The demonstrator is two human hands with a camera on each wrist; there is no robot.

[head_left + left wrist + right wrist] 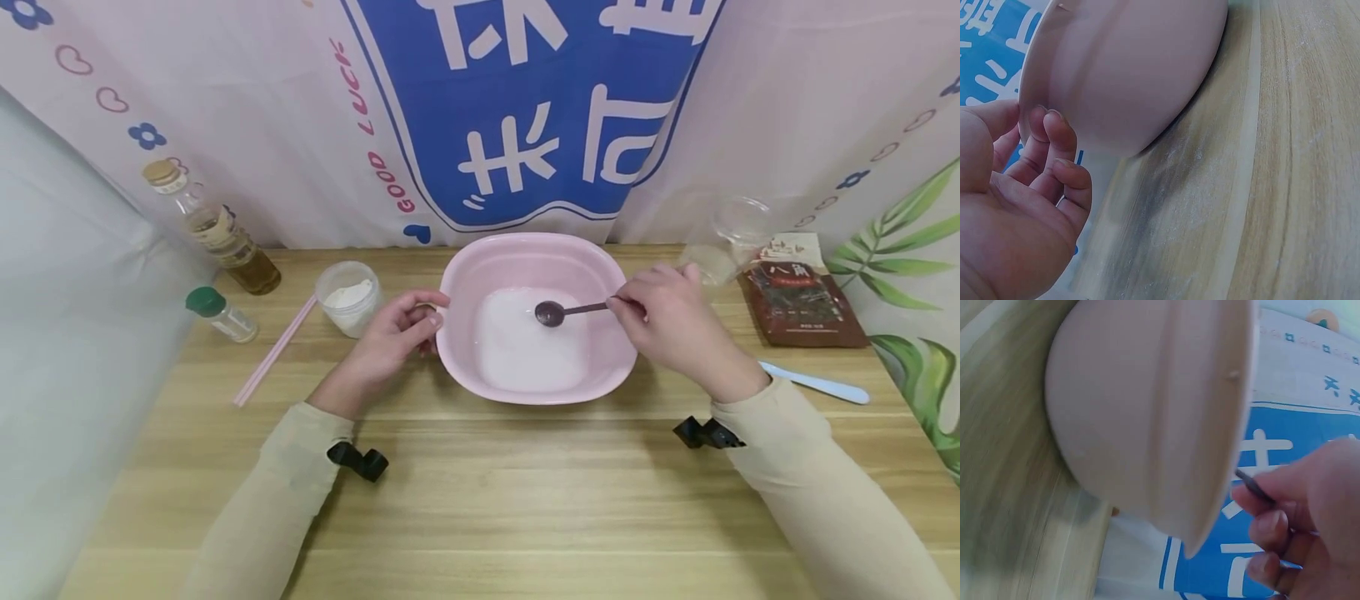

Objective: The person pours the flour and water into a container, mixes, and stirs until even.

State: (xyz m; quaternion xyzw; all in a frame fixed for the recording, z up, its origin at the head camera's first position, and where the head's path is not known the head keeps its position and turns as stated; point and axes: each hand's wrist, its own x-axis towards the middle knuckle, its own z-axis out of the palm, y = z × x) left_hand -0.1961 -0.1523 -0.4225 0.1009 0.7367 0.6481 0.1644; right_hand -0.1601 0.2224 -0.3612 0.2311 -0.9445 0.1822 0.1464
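The right hand (675, 321) is pinching the handle of a dark spoon (566, 312) between thumb and fingertips, holding its bowl over the white liquid inside the pink basin (592, 367). In the right wrist view the fingers (1272, 525) are curling round the thin handle just past the basin's rim (1235, 425).

The left hand (390, 337) is resting against the basin's left side, fingers loosely bent, thumb near the rim; in the left wrist view the fingertips (1054, 128) are touching the basin's outer wall (1135, 69), steadying it without gripping. The two hands are sitting apart, one on each side of the basin.

The basin is standing on the wooden tabletop (480, 500), near its middle and close to the back curtain. Just left of the left hand a clear cup (348, 296) of white powder is standing, with pink chopsticks (273, 350) lying slantwise beside it. Farther left a small green-capped bottle (221, 315) and a tall oil bottle (217, 229) are standing. To the right of the basin a clear empty cup (738, 221) is lying tipped, a brown packet (806, 296) is lying flat, and a pale blue utensil (817, 383) is resting near the right sleeve.
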